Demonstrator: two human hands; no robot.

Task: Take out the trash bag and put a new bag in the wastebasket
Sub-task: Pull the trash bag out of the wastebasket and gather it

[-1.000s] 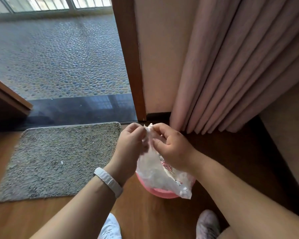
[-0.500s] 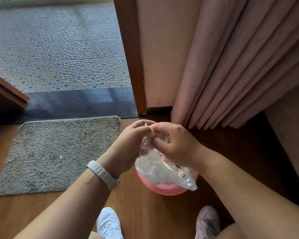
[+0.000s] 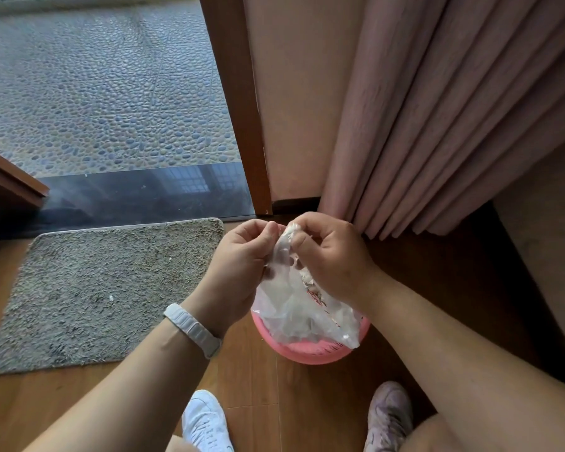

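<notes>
Two shoes (image 3: 206,422) just in front of the pink wastebasket (image 3: 310,352). Trash bag (image 3: 302,313) hangs right above it, neck gathered. Left hand (image 3: 238,272) and right hand (image 3: 330,256) both pinch the bag's neck, fingers pressed together. Mat (image 3: 105,295) left of it, curtain (image 3: 437,125) behind.

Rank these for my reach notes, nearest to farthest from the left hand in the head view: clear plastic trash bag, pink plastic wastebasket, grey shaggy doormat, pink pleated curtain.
1. Clear plastic trash bag: pinched in the left hand itself.
2. Pink plastic wastebasket: just below, toward the person.
3. Grey shaggy doormat: on the floor, leftward.
4. Pink pleated curtain: beyond the right hand.
</notes>
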